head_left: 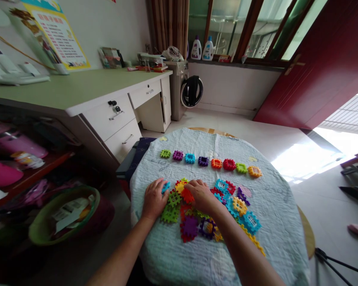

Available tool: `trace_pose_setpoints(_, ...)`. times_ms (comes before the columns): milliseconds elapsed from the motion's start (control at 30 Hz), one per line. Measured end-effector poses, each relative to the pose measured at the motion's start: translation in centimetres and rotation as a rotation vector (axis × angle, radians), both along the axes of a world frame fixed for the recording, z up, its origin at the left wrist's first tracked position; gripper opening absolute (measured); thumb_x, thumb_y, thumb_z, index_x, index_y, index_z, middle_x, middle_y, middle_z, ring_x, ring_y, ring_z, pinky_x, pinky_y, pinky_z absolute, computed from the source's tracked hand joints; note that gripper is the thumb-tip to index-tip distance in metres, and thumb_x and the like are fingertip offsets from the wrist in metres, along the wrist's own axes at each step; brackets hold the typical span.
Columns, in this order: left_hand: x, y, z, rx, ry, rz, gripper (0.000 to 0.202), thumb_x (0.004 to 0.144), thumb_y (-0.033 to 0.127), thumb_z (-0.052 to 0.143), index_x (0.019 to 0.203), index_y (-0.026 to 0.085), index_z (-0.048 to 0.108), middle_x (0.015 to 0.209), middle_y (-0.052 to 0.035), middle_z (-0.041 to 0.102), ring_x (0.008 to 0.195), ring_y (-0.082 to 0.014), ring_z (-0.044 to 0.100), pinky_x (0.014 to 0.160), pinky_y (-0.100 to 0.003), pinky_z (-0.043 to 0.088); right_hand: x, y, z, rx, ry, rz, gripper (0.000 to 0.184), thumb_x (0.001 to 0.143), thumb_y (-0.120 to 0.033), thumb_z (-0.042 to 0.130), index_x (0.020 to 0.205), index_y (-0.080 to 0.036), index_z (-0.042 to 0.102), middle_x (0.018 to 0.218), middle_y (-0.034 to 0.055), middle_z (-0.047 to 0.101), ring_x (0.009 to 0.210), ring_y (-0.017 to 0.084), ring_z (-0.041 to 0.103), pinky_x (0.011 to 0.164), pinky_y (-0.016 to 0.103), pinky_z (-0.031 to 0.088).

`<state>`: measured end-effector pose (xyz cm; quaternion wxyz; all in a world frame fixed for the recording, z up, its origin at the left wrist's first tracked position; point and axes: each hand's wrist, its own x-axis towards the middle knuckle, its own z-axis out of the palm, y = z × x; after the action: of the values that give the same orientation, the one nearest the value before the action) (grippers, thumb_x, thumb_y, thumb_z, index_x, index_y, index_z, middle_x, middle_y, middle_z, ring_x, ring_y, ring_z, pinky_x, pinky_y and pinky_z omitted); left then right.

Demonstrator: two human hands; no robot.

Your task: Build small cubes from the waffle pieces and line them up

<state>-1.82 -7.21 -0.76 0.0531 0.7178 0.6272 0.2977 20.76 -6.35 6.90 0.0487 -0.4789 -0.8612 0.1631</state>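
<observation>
Pale blue cloth covers your round worktop, bare to the right of the pile of toy pieces and along a strip between it and the row of eight pieces nearer the far edge. Your left hand has its fingers pinched on a blue piece at the pile's left, while your right hand covers an orange piece, its grip impossible to tell. Low at your left, a green basket holds papers.

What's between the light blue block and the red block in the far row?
Two blocks: a dark purple block, next to the light blue block, then an orange block, beside the red block. The head view shows this.
</observation>
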Motion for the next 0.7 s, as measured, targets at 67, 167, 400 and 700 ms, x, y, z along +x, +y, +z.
trace_pose_setpoints(67,0.0,0.0,0.0,-0.005,0.001,-0.001,0.03,0.086,0.029,0.052,0.113,0.02,0.063,0.126,-0.0124,0.063,0.118,-0.029,0.057,0.104,-0.048,0.044,0.0,0.0,0.1,-0.002,-0.005,0.007,0.044,0.077,-0.004,0.056,0.116,-0.024,0.062,0.114,0.0076,0.061,0.105,0.023,0.048,0.087,0.037,0.039)
trace_pose_setpoints(167,0.0,0.0,0.1,-0.011,0.002,-0.005,0.03,0.087,0.029,0.052,0.113,0.019,0.063,0.126,-0.0132,0.063,0.119,-0.0295,0.057,0.104,-0.049,0.044,-0.1,0.0,0.2,0.001,-0.017,0.014,0.044,0.077,-0.004,0.056,0.116,-0.024,0.061,0.115,0.0082,0.06,0.105,0.023,0.049,0.085,0.036,0.039)
trace_pose_setpoints(400,-0.1,0.1,-0.1,0.008,-0.004,-0.01,0.03,0.087,0.029,0.052,0.113,0.02,0.063,0.126,-0.0123,0.064,0.118,-0.0288,0.057,0.104,-0.048,0.045,-0.2,0.2,0.2,0.008,-0.039,0.011,0.031,0.073,-0.011,0.061,0.102,-0.02,0.061,0.11,0.0098,0.059,0.101,0.024,0.049,0.083,0.036,0.039)
trace_pose_setpoints(700,-0.2,0.1,-0.3,0.013,-0.018,-0.003,0.03,0.086,0.028,0.051,0.112,0.021,0.063,0.123,-0.0113,0.065,0.116,-0.0286,0.059,0.102,-0.048,0.046,3.6,3.0,0.8,0.067,0.024,-0.107,0.054,0.065,-0.021,0.067,0.118,-0.019,0.059,0.113,0.01,0.058,0.104,0.026,0.047,0.091,0.04,0.037)
